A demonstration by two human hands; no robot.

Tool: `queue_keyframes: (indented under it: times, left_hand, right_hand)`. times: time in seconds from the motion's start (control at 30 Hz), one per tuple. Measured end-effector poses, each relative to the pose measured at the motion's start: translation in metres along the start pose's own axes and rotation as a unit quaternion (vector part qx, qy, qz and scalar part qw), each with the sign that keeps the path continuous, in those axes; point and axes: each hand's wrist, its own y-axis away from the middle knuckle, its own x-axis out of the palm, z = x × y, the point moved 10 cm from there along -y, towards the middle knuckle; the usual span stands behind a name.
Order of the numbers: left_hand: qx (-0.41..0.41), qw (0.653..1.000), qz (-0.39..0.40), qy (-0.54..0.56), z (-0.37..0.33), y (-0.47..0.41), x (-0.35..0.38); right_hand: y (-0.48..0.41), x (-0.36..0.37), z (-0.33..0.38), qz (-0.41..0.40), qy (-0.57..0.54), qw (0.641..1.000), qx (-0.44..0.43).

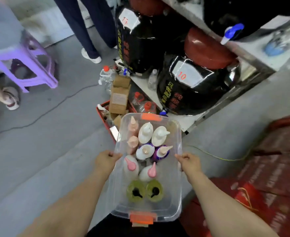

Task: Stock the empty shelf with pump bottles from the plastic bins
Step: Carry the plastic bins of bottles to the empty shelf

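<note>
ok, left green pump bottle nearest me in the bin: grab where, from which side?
I'd pinch the black pump neck of the green bottle from straight above. It stands upright; the clear bin wall, its green twin and the pink-pump bottle crowd its sides, so only the top is free.

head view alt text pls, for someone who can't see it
The left hand and right hand grip opposite sides of a clear plastic bin of upright pump bottles, over a grey floor. Ahead stand large black jars with red lids; a purple stool stands at far left.
</note>
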Motion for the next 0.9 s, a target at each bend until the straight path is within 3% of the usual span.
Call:
queue_keyframes:
  times: [0.2,0.5,0.9]
  left_hand:
    - [0.066,0.993,0.074,-0.071,-0.062,0.019,0.089]
    - [0.13,0.963,0.135,-0.194,-0.151,0.065,0.248]
    - [0.217,0.922,0.196,-0.252,-0.309,0.141,0.441]
  right_hand:
    - [-0.009,-0.081,-0.07,-0.069,-0.008,0.996,0.061]
    - [-0.045,-0.207,-0.182,-0.138,-0.148,0.968,0.151]
    - [-0.106,-0.399,-0.226,-0.196,-0.182,0.947,0.178]
